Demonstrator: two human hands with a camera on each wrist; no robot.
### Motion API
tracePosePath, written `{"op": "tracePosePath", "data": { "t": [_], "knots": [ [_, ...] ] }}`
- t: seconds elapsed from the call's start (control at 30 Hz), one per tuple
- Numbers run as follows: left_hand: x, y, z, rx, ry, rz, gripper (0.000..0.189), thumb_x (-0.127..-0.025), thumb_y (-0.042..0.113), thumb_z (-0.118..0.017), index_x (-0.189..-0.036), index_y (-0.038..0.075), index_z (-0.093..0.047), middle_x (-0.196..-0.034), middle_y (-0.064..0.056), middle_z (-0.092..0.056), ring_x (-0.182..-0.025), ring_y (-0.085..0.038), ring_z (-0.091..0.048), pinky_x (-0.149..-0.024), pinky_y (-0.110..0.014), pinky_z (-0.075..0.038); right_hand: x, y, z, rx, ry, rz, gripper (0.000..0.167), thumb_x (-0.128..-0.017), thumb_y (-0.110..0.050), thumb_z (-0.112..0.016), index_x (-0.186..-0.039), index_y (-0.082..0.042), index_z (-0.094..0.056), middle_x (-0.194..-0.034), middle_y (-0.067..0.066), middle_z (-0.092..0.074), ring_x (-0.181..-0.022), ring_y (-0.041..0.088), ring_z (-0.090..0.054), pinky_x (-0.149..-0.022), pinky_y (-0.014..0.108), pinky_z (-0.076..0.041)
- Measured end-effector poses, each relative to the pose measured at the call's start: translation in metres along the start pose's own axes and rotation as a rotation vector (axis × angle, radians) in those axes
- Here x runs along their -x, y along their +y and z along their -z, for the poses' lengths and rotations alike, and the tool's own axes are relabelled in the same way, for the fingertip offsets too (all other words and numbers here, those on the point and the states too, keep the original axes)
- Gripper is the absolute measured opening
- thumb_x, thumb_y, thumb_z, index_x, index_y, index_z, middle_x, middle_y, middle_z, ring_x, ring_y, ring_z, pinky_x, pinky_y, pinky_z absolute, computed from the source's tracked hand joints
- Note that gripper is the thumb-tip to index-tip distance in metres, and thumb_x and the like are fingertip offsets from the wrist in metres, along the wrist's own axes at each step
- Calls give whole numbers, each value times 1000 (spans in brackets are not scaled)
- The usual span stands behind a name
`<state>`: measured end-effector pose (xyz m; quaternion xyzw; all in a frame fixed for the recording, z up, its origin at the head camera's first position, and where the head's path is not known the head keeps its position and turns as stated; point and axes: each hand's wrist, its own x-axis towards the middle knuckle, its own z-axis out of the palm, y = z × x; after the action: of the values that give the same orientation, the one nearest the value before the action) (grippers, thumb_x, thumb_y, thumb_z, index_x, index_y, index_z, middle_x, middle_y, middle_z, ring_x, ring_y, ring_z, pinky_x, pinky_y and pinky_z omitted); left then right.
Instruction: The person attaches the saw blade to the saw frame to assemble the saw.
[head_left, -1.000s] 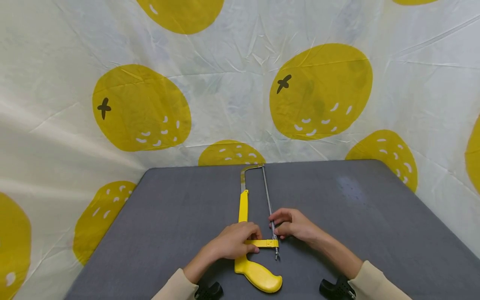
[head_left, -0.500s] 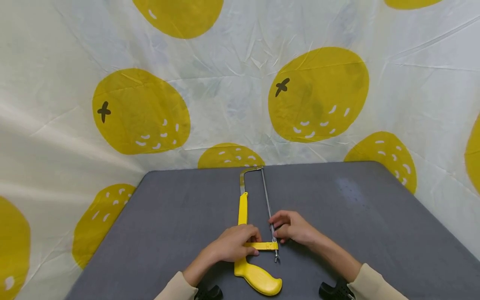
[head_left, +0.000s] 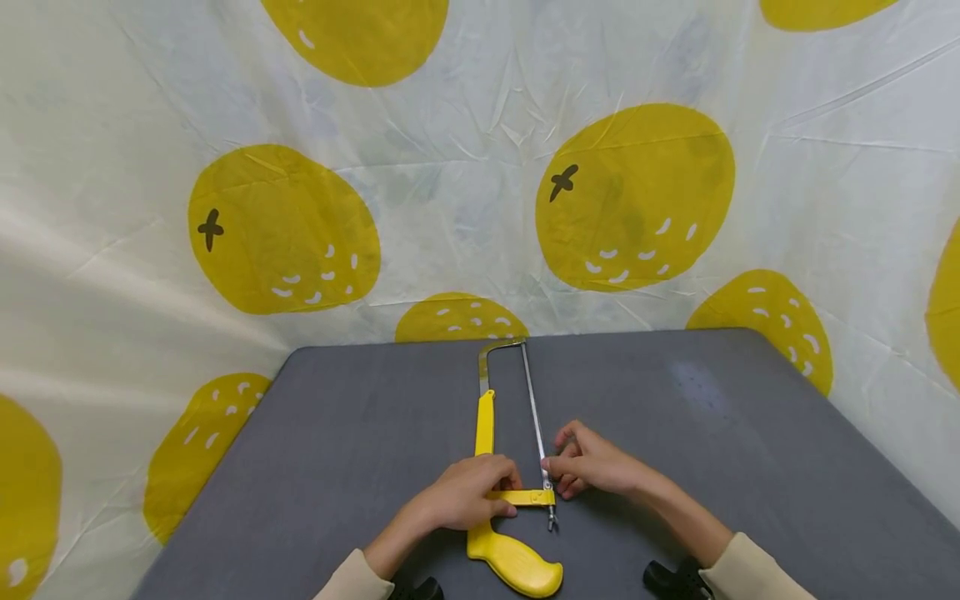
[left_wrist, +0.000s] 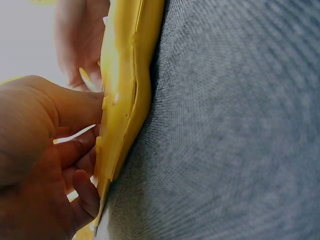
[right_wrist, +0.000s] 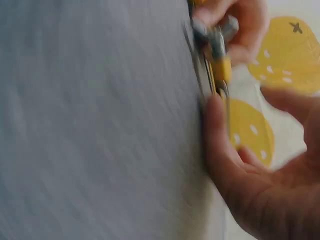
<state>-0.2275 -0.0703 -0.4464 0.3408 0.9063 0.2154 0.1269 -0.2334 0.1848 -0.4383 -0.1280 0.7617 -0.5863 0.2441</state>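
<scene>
A hacksaw with a yellow handle (head_left: pixel 519 567) lies on the grey table, its metal bow pointing away. My left hand (head_left: pixel 468 493) grips its frame where the yellow crossbar (head_left: pixel 531 497) branches off. The thin blade (head_left: pixel 533 408) runs along the saw's right side, with a wing nut (head_left: pixel 552 523) at its near end. Beside the blade's near end is my right hand (head_left: pixel 596 467). In the right wrist view its thumb is at the blade and the index finger stands apart; the picture is blurred. The left wrist view shows left fingers (left_wrist: pixel 82 145) against the yellow frame.
The grey table (head_left: pixel 375 417) reaches back to a white curtain (head_left: pixel 450 200) printed with yellow fruit shapes. Black wrist devices (head_left: pixel 675 578) sit below both hands, by the beige sleeves.
My right index finger has lifted away from the blade, while the thumb stays beside it. My left hand keeps its grip on the frame. The head view has tilted slightly up.
</scene>
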Motion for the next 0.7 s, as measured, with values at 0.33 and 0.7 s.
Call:
{"op": "tracePosePath", "data": {
  "t": [0.33,0.7],
  "knots": [
    [0,3,-2,-9,27,5,20,-89,34,-82,-99,30,-66,-88,17,-56,-78,2,-50,-72,-19,-43,17,-4,11,173,-288,-150,42,-97,-36,-70,-79,2,-70,-59,1,-65,-45,6,-60,-46,22,-51],
    [-1,3,-5,-15,36,7,19,-90,36,-80,-99,29,-66,-86,17,-55,-77,2,-49,-71,-19,-42,13,4,3,89,-405,-149,50,-97,-32,-72,-89,17,-69,-60,0,-66,-45,3,-60,-46,21,-51]
  ]
}}
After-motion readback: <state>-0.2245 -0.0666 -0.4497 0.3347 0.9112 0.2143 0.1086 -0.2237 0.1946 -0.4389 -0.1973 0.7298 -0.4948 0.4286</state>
